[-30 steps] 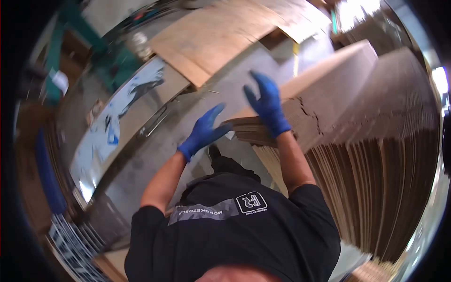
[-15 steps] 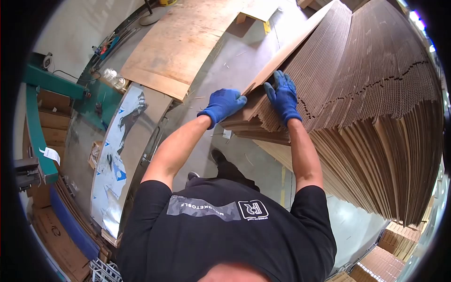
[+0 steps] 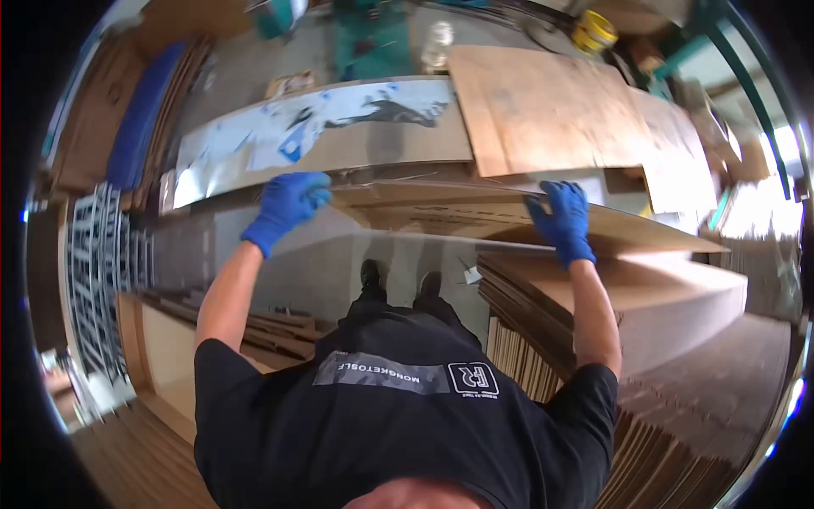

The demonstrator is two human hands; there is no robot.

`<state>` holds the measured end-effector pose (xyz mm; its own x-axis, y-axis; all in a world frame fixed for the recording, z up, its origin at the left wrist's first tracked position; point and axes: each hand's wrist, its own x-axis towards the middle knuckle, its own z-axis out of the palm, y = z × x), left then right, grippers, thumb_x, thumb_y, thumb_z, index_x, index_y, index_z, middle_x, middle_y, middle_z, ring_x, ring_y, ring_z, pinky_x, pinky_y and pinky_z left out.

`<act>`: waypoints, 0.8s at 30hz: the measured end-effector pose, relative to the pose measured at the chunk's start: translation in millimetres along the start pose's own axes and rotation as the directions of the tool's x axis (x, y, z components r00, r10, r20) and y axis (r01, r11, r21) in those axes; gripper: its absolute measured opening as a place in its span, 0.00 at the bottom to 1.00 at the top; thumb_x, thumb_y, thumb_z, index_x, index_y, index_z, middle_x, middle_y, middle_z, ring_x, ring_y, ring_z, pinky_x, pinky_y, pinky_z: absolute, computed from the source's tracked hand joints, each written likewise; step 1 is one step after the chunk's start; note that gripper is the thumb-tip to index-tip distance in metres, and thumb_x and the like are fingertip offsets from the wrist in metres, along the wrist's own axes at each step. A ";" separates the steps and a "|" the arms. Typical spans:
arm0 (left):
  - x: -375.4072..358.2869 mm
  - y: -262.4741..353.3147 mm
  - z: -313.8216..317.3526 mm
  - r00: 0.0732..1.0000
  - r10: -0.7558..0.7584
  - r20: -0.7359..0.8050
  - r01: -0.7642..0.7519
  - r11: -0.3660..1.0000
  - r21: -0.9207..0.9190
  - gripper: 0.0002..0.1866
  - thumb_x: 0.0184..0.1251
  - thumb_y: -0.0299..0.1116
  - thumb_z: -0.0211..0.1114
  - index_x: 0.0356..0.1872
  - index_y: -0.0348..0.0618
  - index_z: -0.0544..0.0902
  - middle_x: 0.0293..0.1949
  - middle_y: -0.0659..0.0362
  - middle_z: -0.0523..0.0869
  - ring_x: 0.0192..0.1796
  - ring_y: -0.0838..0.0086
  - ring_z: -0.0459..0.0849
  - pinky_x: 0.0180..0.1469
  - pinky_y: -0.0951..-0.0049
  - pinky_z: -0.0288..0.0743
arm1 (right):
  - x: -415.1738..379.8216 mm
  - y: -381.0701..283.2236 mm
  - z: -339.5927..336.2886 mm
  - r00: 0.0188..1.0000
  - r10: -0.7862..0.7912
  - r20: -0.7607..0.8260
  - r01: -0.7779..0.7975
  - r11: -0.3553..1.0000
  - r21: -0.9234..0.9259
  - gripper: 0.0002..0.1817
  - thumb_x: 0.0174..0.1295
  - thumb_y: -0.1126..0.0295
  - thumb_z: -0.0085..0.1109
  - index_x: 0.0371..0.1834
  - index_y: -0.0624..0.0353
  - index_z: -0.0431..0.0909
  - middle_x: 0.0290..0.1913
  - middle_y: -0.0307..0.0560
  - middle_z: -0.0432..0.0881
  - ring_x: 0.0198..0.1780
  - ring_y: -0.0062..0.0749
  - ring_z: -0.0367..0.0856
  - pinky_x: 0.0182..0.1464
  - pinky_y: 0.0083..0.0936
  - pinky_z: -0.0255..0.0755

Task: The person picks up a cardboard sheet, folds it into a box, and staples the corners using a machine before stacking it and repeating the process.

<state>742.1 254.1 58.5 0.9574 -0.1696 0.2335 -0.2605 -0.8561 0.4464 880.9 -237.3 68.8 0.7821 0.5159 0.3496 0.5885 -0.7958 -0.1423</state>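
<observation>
Head view: printed panel (image 3: 322, 127), plywood sheet (image 3: 551, 110) beyond lifted cardboard (image 3: 458, 212).

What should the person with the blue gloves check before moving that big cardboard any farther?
1. Left hand grips the cardboard sheets at their left end: ok.
2. Right hand grips them on the right: ok.
3. Sheets lifted off the cardboard stack: ok.
4. Sheets level: not ok, they sag in the middle.
5. Floor by the feet clear: cannot tell, the sheets hide part.
</observation>
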 end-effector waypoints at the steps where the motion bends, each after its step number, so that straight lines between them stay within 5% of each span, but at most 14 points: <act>1: -26.6 -25.0 -4.5 0.976 -0.133 -0.174 0.119 0.989 -0.092 0.17 0.60 0.31 0.64 0.52 0.49 0.81 0.46 0.56 0.86 0.40 0.68 0.86 0.39 0.64 0.79 | 22.8 -28.6 22.7 0.997 -0.060 0.053 0.057 0.998 0.041 0.17 0.52 0.51 0.65 0.25 0.52 0.76 0.25 0.49 0.77 0.31 0.50 0.74 0.39 0.44 0.66; 2: -51.2 -48.8 -5.7 0.906 -0.269 -0.328 0.217 0.958 -0.187 0.20 0.62 0.32 0.64 0.56 0.50 0.79 0.51 0.57 0.84 0.44 0.71 0.86 0.41 0.66 0.79 | 30.7 -56.0 57.2 0.993 -0.094 -0.064 0.104 0.979 0.177 0.19 0.51 0.48 0.66 0.21 0.52 0.76 0.23 0.49 0.77 0.30 0.50 0.75 0.36 0.43 0.66; 3: -75.4 -72.8 -6.9 0.793 -0.392 -0.466 0.269 0.912 -0.308 0.23 0.64 0.33 0.63 0.61 0.52 0.76 0.56 0.58 0.82 0.48 0.73 0.85 0.43 0.67 0.79 | 48.0 -85.2 76.0 0.994 -0.101 -0.041 0.106 0.988 0.116 0.23 0.49 0.45 0.67 0.18 0.52 0.74 0.21 0.49 0.76 0.29 0.49 0.77 0.34 0.43 0.66; 4: -101.3 -99.7 -5.7 0.701 -0.570 -0.428 0.388 0.809 -0.442 0.25 0.64 0.39 0.63 0.63 0.52 0.74 0.57 0.59 0.81 0.49 0.75 0.83 0.45 0.69 0.77 | 59.7 -107.5 83.7 0.996 -0.079 0.033 0.074 0.989 0.127 0.24 0.49 0.44 0.67 0.17 0.52 0.74 0.21 0.49 0.76 0.29 0.49 0.77 0.33 0.43 0.66; 6: -146.9 -151.2 12.8 0.453 -0.891 -0.041 0.613 0.344 -0.711 0.31 0.64 0.51 0.62 0.66 0.51 0.70 0.58 0.61 0.78 0.52 0.77 0.79 0.49 0.75 0.73 | 78.3 -141.6 85.7 0.984 -0.026 0.176 0.004 0.992 0.125 0.25 0.47 0.42 0.67 0.17 0.53 0.73 0.20 0.48 0.76 0.28 0.48 0.78 0.32 0.42 0.65; 7: -151.6 -153.9 20.2 0.359 -0.926 0.113 0.628 0.150 -0.764 0.35 0.64 0.57 0.62 0.68 0.51 0.68 0.59 0.63 0.77 0.53 0.79 0.77 0.50 0.77 0.71 | 74.5 -151.2 83.7 0.993 -0.051 0.103 0.038 0.991 0.125 0.25 0.46 0.44 0.69 0.16 0.53 0.72 0.19 0.46 0.75 0.26 0.46 0.77 0.31 0.41 0.65; 10: -116.2 -157.7 48.8 0.167 -0.962 0.215 0.586 -0.078 -0.807 0.42 0.57 0.69 0.59 0.64 0.46 0.73 0.53 0.58 0.82 0.48 0.75 0.81 0.49 0.72 0.74 | 61.5 -159.1 87.0 0.995 -0.067 0.076 0.057 0.991 0.125 0.19 0.46 0.50 0.71 0.20 0.52 0.76 0.23 0.44 0.78 0.28 0.43 0.78 0.35 0.37 0.68; 13: -56.7 -181.1 69.0 0.491 -0.852 0.183 0.813 0.372 -0.449 0.40 0.49 0.67 0.66 0.53 0.43 0.81 0.43 0.52 0.86 0.44 0.67 0.85 0.47 0.70 0.77 | 37.8 -165.5 82.7 0.997 -0.073 -0.029 0.078 0.981 0.177 0.21 0.43 0.49 0.73 0.17 0.51 0.73 0.21 0.43 0.76 0.27 0.42 0.77 0.33 0.38 0.66; 14: -19.4 -134.9 55.5 0.636 -0.762 0.120 0.755 0.583 -0.300 0.35 0.51 0.64 0.67 0.47 0.42 0.84 0.38 0.53 0.88 0.41 0.65 0.87 0.44 0.69 0.79 | 32.8 -166.2 77.5 0.997 -0.070 -0.025 0.074 0.982 0.177 0.20 0.43 0.50 0.73 0.17 0.51 0.74 0.22 0.43 0.77 0.27 0.42 0.78 0.34 0.37 0.67; 16: -0.1 -125.3 109.1 0.809 -0.511 0.291 0.585 0.750 -0.309 0.37 0.52 0.61 0.68 0.54 0.40 0.80 0.44 0.51 0.86 0.46 0.65 0.86 0.51 0.68 0.77 | 24.7 -164.4 68.7 0.995 -0.043 0.093 0.032 0.993 0.111 0.19 0.44 0.50 0.72 0.18 0.50 0.76 0.23 0.43 0.78 0.28 0.43 0.78 0.36 0.37 0.69; 19: -16.0 -121.0 135.3 0.725 -0.632 0.273 0.666 0.544 -0.510 0.37 0.59 0.58 0.64 0.61 0.39 0.74 0.51 0.52 0.83 0.51 0.69 0.83 0.55 0.68 0.74 | 26.2 -148.3 72.8 0.974 -0.022 0.226 -0.006 0.992 0.126 0.17 0.44 0.50 0.71 0.19 0.49 0.78 0.24 0.44 0.79 0.29 0.44 0.79 0.37 0.38 0.70; 22: -69.3 -139.8 134.6 0.757 -0.624 0.197 0.408 0.215 -0.887 0.34 0.67 0.53 0.58 0.67 0.39 0.67 0.58 0.54 0.79 0.57 0.72 0.79 0.60 0.68 0.71 | 54.1 -145.1 81.0 0.894 0.009 0.449 -0.054 0.995 0.086 0.21 0.47 0.46 0.67 0.19 0.52 0.79 0.25 0.49 0.81 0.31 0.47 0.81 0.37 0.41 0.72; 23: -56.6 -113.2 87.6 0.613 -0.679 0.404 0.604 0.074 -0.793 0.30 0.71 0.48 0.55 0.66 0.38 0.68 0.59 0.57 0.77 0.57 0.74 0.78 0.59 0.69 0.71 | 66.8 -141.8 89.4 0.844 0.022 0.536 -0.051 0.998 0.039 0.22 0.49 0.45 0.65 0.19 0.53 0.79 0.25 0.50 0.82 0.31 0.48 0.81 0.37 0.42 0.72; 24: -64.2 -110.2 85.4 0.611 -0.658 0.441 0.589 0.005 -0.808 0.29 0.71 0.46 0.56 0.66 0.38 0.68 0.59 0.57 0.77 0.57 0.74 0.78 0.58 0.70 0.71 | 80.2 -138.7 98.3 0.785 0.038 0.619 -0.042 0.999 -0.009 0.23 0.50 0.44 0.63 0.20 0.54 0.79 0.26 0.51 0.82 0.32 0.49 0.82 0.37 0.42 0.72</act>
<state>720.0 317.6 -79.5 0.8107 0.2448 -0.5318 0.4620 0.2904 0.8380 882.1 -54.4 25.5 0.7628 0.5705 -0.3043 0.5537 -0.8194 -0.1484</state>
